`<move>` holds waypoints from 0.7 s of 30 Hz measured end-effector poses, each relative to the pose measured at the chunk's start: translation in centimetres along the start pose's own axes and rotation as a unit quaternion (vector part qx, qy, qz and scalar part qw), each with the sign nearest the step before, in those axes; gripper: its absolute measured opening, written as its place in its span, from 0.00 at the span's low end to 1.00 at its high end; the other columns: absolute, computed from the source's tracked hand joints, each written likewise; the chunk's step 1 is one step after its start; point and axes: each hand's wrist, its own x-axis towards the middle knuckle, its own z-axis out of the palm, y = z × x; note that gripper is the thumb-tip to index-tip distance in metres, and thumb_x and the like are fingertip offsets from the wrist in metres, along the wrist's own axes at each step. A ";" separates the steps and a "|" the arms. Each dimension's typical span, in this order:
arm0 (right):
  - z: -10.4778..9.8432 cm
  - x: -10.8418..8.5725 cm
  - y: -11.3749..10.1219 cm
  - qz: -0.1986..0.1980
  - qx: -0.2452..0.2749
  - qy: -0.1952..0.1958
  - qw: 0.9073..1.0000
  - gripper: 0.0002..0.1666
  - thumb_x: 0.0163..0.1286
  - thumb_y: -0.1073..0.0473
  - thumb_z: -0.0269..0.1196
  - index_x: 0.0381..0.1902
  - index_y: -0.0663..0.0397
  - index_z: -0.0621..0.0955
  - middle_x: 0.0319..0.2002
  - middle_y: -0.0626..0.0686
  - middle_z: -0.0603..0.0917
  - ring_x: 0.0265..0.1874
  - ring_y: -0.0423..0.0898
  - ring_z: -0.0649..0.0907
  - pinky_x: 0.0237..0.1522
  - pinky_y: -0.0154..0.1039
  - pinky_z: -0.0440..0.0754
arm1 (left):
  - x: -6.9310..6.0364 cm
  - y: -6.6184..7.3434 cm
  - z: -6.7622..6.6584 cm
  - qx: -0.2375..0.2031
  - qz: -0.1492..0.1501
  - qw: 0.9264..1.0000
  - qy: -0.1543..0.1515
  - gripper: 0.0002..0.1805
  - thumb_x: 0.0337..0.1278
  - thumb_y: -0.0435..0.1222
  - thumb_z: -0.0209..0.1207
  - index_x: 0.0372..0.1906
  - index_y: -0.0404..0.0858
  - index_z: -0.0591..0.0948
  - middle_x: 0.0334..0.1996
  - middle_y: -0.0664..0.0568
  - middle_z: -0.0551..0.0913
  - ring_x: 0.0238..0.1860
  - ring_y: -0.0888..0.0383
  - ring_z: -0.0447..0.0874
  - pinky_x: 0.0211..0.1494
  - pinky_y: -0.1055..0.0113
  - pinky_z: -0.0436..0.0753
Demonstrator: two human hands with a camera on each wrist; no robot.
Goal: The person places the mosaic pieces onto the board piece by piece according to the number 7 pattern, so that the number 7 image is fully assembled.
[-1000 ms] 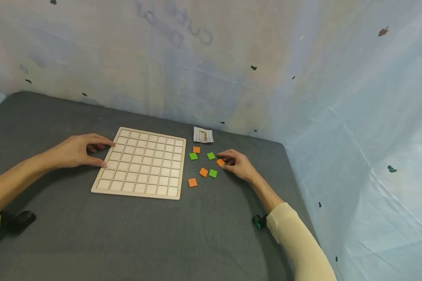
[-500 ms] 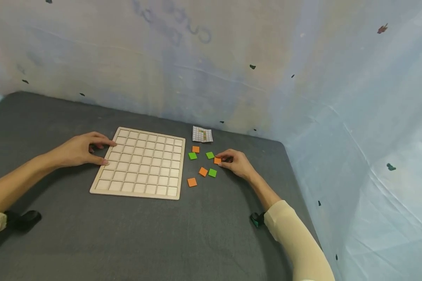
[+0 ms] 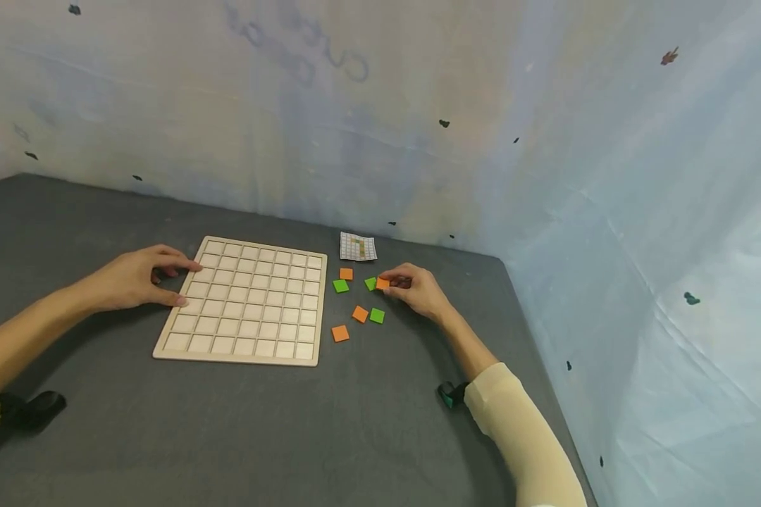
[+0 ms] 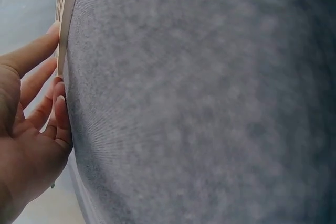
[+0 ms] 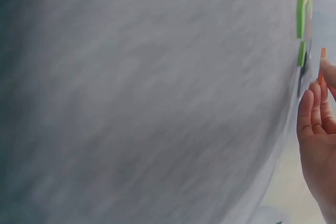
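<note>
Here at the dark grey cloth-covered table [image 3: 247, 429], the right hand [image 3: 423, 292] has a thin, flat orange square tile [image 3: 382, 283] pinched between thumb and fingertips, gripped by its margin, presumably so that most of the face is left free. The right wrist view catches it edge-on, apart from the cloth. From the head view it overlaps a flat green square tile [image 3: 369, 284] lying just beyond.

Across the table, the left hand [image 3: 141, 278] is spread, holding nothing, thumb and forefinger extended onto the left border of a pale wooden board with a grid of shallow square cells [image 3: 247, 299]. That light touch looks meant to steady it. Every cell is bare.

Between board and right hand lie more loose squares, orange [image 3: 360, 314] and green [image 3: 377, 316], scattered flat, seemingly to be within easy reach. Behind them sits a small creased white paper card printed with a coloured grid [image 3: 358, 247], turned face up, probably for consulting.

Now the angles: the held piece shows its orange face upward, roughly level, its free side aimed leftward at the board. Being square, it has no clear long axis; its thickness is plainly the short direction.
</note>
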 end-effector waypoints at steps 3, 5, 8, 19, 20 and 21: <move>0.4 0.6 -0.8 -0.005 0.013 0.003 1.000 0.15 0.68 0.61 0.68 0.52 0.48 0.86 0.47 0.47 0.82 0.43 0.42 0.81 0.47 0.39 0.81 | 0.0 0.1 0.0 0.000 0.001 1.000 -0.008 0.36 0.46 0.46 0.76 0.63 0.40 0.80 0.60 0.41 0.71 0.49 0.49 0.77 0.41 0.63 0.77; 0.7 1.2 -1.3 -0.011 0.022 0.005 1.000 0.15 0.68 0.61 0.68 0.52 0.48 0.86 0.46 0.47 0.82 0.44 0.41 0.81 0.47 0.39 0.81 | 0.0 0.1 -0.1 -0.002 0.001 1.000 -0.014 0.36 0.47 0.46 0.76 0.64 0.40 0.79 0.60 0.40 0.71 0.50 0.48 0.77 0.41 0.63 0.77; 1.2 2.0 -2.0 -0.027 0.034 0.006 0.999 0.16 0.68 0.62 0.68 0.53 0.50 0.86 0.46 0.48 0.82 0.44 0.43 0.82 0.47 0.38 0.82 | 0.0 0.1 -0.2 -0.012 0.002 1.000 -0.018 0.37 0.47 0.46 0.76 0.64 0.40 0.79 0.61 0.40 0.70 0.51 0.47 0.77 0.41 0.63 0.77; 2.8 4.3 -4.0 -0.052 0.061 0.000 0.997 0.17 0.69 0.61 0.67 0.55 0.51 0.85 0.46 0.49 0.82 0.44 0.43 0.82 0.47 0.37 0.82 | -0.1 -0.3 -0.2 -0.022 0.002 1.000 -0.014 0.35 0.49 0.45 0.75 0.64 0.41 0.78 0.62 0.41 0.71 0.52 0.47 0.76 0.43 0.65 0.78; 3.0 4.5 -4.2 -0.052 0.065 -0.001 0.997 0.17 0.68 0.61 0.67 0.55 0.51 0.85 0.46 0.49 0.82 0.44 0.42 0.82 0.47 0.37 0.82 | -0.1 -0.3 -0.2 -0.022 0.002 1.000 -0.014 0.35 0.49 0.44 0.75 0.64 0.41 0.78 0.62 0.41 0.71 0.51 0.47 0.76 0.43 0.65 0.78; 3.3 4.7 -4.3 -0.051 0.067 -0.001 0.996 0.17 0.69 0.61 0.67 0.55 0.50 0.85 0.46 0.49 0.82 0.44 0.42 0.82 0.46 0.36 0.82 | -0.1 -0.3 -0.1 -0.021 0.002 1.000 -0.013 0.35 0.49 0.44 0.75 0.64 0.41 0.78 0.62 0.41 0.71 0.51 0.47 0.76 0.43 0.65 0.78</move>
